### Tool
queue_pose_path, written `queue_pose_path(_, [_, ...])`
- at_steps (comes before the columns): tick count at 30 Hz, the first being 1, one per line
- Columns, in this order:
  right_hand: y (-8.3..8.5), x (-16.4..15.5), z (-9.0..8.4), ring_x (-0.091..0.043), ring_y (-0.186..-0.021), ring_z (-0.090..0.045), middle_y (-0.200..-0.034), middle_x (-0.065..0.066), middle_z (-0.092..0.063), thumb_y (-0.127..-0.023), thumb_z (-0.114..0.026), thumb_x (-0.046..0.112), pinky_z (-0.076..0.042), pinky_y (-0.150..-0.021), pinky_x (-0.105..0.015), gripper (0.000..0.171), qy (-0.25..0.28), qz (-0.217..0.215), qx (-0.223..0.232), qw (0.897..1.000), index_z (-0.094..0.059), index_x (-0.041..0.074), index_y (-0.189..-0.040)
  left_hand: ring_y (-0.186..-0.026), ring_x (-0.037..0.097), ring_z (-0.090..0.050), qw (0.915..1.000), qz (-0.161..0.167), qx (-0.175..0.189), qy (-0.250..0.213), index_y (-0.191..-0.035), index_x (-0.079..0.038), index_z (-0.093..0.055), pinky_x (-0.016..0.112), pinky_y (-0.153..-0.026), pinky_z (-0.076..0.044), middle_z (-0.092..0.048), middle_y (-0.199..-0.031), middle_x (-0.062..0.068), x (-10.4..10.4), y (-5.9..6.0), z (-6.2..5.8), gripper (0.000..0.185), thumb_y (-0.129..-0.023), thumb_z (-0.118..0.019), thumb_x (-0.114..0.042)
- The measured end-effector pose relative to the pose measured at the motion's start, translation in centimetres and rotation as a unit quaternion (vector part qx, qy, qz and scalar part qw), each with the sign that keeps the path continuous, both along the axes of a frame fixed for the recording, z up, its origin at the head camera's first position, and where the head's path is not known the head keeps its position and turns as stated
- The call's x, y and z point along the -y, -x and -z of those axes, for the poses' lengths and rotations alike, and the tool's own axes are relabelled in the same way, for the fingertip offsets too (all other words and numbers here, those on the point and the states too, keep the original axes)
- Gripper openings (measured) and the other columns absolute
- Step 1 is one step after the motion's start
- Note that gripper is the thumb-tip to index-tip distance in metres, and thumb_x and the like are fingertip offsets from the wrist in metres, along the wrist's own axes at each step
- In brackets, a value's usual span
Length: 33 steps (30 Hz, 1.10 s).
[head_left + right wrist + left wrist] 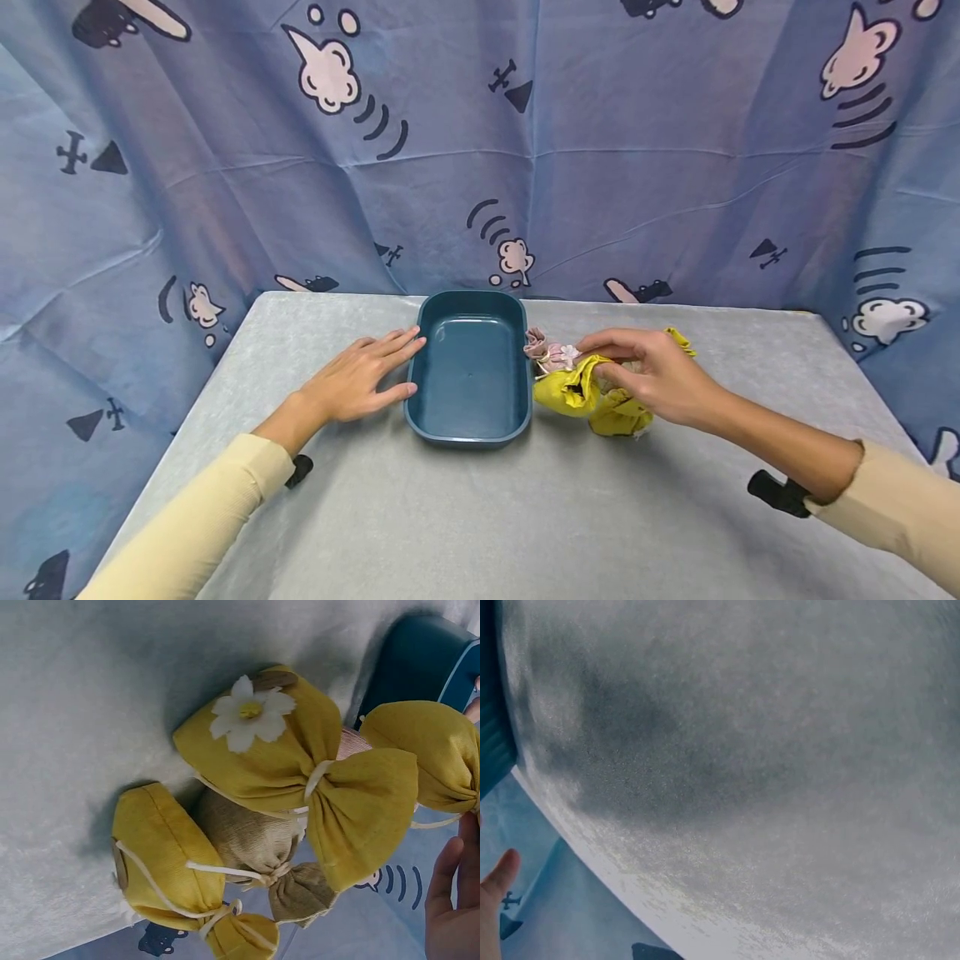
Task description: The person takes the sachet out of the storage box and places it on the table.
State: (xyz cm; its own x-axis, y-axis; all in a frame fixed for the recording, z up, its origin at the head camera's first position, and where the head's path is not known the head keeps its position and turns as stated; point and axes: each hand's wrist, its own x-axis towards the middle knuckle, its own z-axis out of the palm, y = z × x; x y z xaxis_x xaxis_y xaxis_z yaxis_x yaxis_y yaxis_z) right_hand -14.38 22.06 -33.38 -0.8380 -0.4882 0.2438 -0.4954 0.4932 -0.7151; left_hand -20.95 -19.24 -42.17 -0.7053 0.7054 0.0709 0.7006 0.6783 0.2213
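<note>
While the left hand (358, 382) lies flat and open beside the blue tub (471, 367), the right hand (651, 375) pinches a yellow bag (572, 390) on the gray surface (480, 517).

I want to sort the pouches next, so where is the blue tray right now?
In the head view the blue tray sits mid-table, between the left hand touching its left wall and the yellow pouches under the right hand.

Head view: you've got even, soft overhead light, no glare, only faint shadows under both forearms. Wide lens bows the table (480, 517) edges and the backdrop (600, 167) near the corners. Left wrist view is nearly all blurred grey surface with one dark shadow patch. Right wrist view is sharp on the yellow pouches (292, 772); the background is soft.
</note>
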Motion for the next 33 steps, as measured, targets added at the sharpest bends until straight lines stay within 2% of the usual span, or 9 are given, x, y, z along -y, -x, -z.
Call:
queue_pose_path(10, [0.2, -0.3, 1.2, -0.012, -0.098, -0.070, -0.113, -0.012, -0.072, -0.089, -0.067, -0.009, -0.055, -0.083, -0.023, 0.028, -0.001, -0.001, 0.030, 1.000, -0.069, 0.000, -0.116, -0.148, 0.027, -0.027, 1.0000, -0.001, 0.002, 0.005, -0.158, -0.015, -0.030, 0.054, -0.111, -0.031, -0.024, -0.164, 0.004, 0.0, 0.2, -0.2, 0.071, -0.101, -0.046, -0.054])
queue_pose_path(17, [0.5, 0.3, 1.8, -0.019, -0.099, -0.071, -0.111, -0.011, -0.073, -0.089, -0.068, -0.007, -0.055, -0.084, -0.026, 0.026, -0.001, -0.011, 0.008, 1.000, -0.071, 0.002, -0.114, -0.148, 0.028, -0.028, 1.0000, 0.003, -0.002, 0.006, -0.158, -0.014, -0.031, 0.054, -0.110, -0.032, -0.024, -0.164, 0.005, 0.0, 0.5, 0.0, 0.071, -0.101, -0.046, -0.054])
queue_pose_path(25, [0.5, 0.8, 3.2, -0.022, -0.102, -0.070, -0.113, -0.013, -0.072, -0.090, -0.067, -0.007, -0.056, -0.085, -0.029, 0.026, 0.001, -0.024, 0.038, 0.999, -0.070, 0.000, -0.115, -0.148, 0.026, -0.028, 1.0000, 0.007, -0.001, 0.005, -0.158, -0.013, -0.031, 0.055, -0.110, -0.032, -0.025, -0.164, 0.006, -0.3, 0.5, 0.1, 0.071, -0.101, -0.046, -0.054])
queue_pose_path(33, [0.6, 0.6, 4.0, -0.022, -0.101, -0.070, -0.113, -0.010, -0.072, -0.088, -0.068, -0.010, -0.056, -0.087, -0.034, 0.030, -0.033, -0.029, 0.036, 0.998, -0.070, 0.000, -0.117, -0.148, 0.025, -0.028, 0.9999, 0.010, -0.005, 0.012, -0.158, -0.013, -0.030, 0.054, -0.110, -0.033, -0.024, -0.164, 0.006, -0.4, 0.5, 0.0, 0.072, -0.102, -0.045, -0.054])
